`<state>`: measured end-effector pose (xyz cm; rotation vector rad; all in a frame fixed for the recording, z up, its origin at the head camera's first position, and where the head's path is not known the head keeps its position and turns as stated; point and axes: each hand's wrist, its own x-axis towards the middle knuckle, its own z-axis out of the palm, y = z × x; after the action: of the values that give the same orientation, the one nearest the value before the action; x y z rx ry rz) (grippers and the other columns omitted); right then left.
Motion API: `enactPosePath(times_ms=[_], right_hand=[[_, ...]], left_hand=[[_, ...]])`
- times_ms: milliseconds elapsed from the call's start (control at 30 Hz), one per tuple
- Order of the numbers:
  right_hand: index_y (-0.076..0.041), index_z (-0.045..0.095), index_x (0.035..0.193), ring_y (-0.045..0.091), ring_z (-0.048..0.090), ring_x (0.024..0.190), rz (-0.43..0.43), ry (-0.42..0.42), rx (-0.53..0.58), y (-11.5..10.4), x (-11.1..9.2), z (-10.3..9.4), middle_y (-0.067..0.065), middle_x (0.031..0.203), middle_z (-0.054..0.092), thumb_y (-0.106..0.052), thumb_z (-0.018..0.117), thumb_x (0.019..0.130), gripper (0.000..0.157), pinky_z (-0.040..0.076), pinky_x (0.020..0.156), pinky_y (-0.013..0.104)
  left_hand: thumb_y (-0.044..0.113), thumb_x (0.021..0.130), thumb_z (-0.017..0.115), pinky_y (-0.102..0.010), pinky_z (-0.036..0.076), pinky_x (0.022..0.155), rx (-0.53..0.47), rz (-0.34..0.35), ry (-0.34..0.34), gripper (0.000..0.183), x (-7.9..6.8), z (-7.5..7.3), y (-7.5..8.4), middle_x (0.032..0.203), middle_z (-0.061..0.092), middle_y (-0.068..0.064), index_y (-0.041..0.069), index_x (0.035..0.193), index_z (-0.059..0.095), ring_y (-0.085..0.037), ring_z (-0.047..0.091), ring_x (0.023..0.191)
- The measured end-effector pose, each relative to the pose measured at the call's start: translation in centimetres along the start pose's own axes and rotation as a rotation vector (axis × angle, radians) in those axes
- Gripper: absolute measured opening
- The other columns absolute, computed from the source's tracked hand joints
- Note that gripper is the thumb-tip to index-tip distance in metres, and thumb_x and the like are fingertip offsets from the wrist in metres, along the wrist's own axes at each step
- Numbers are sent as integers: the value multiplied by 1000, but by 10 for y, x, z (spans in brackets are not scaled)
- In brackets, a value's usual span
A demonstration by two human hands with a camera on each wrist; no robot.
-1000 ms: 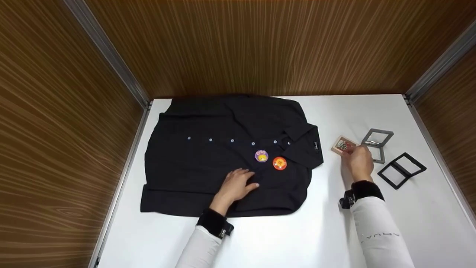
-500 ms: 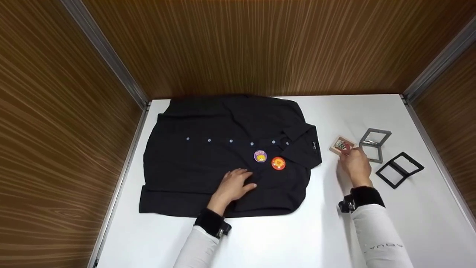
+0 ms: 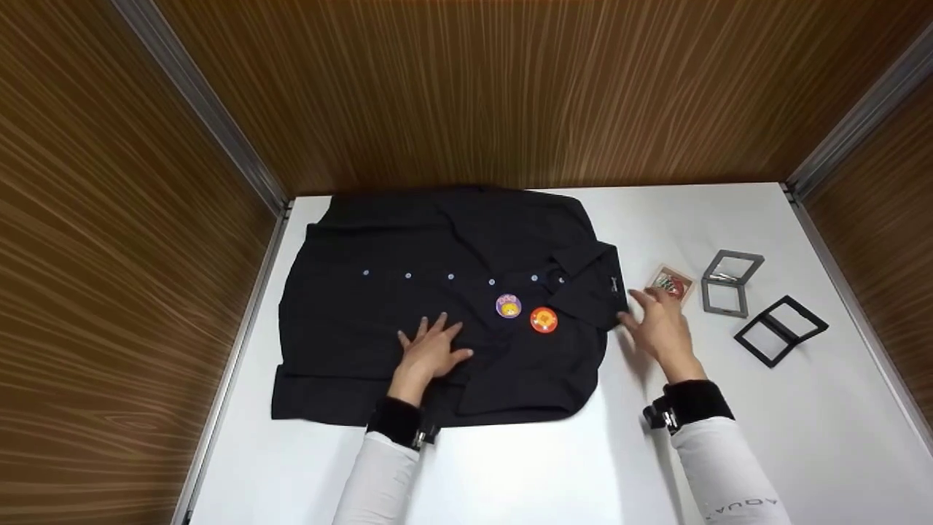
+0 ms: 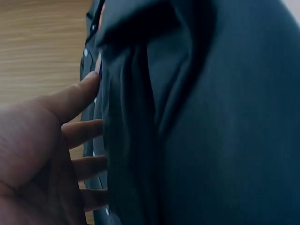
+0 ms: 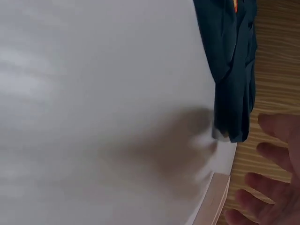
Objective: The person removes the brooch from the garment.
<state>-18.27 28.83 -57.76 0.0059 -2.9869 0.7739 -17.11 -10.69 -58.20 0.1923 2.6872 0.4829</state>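
A dark button-up shirt (image 3: 342, 328) lies flat, collar to the right. A purple round badge (image 3: 509, 306) and an orange round badge (image 3: 544, 320) are on its chest. My left hand (image 3: 428, 357) rests on the shirt front below the button line, fingers spread; in the left wrist view, folds of the shirt (image 4: 225, 117) rise beside the fingertips. My right hand (image 3: 665, 334) holds nothing and hovers just off the collar with fingers apart. It partly covers a small wooden box (image 3: 690, 283) with red and patterned pieces in it.
Right of the wooden box, a grey hinged frame (image 3: 740, 312) stands opened on the white table (image 3: 510, 481). A black hinged frame (image 3: 754, 348) is nearer the right edge. Wood-grain panels (image 3: 466, 87) wall in the back and both sides.
My right hand has left the wooden box, its fingers spreading, and moved left toward the collar. My left hand has slid left across the shirt and opened its fingers wider.
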Motion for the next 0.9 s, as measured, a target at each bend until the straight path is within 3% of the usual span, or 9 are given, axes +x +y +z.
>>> enactPosePath(times_ms=[167, 300, 600, 900], right_hand=[[-6, 50, 149, 62, 36, 135, -104, -210, -62, -20, -3, 10, 35, 153, 36, -37, 73, 94, 67, 35, 106, 72], [-9, 48, 152, 65, 29, 138, -137, -306, -128, -30, -6, 22, 34, 157, 32, -42, 75, 91, 74, 34, 108, 72], [-12, 45, 155, 68, 19, 141, -116, -357, -182, -39, -3, 34, 32, 161, 26, -44, 78, 88, 81, 32, 111, 71], [-15, 44, 156, 66, 21, 142, -111, -355, -232, -45, 3, 39, 30, 162, 26, -49, 76, 88, 83, 34, 109, 72]], left_hand=[[45, 98, 67, -80, 9, 113, -13, -16, -15, 65, 0, -1, -8, 169, 27, -2, 24, 155, 46, -34, 14, 157], [42, 97, 69, -82, 9, 111, -26, -17, -21, 66, 0, 0, -14, 169, 24, 1, 27, 156, 44, -31, 13, 157], [42, 92, 75, -86, 5, 107, -30, -23, -47, 75, 1, -5, -27, 170, 21, 5, 30, 158, 41, -28, 9, 158], [46, 85, 80, -86, -2, 106, -59, -53, -33, 87, 6, -10, -46, 171, 16, 6, 32, 160, 36, -28, 4, 159]])
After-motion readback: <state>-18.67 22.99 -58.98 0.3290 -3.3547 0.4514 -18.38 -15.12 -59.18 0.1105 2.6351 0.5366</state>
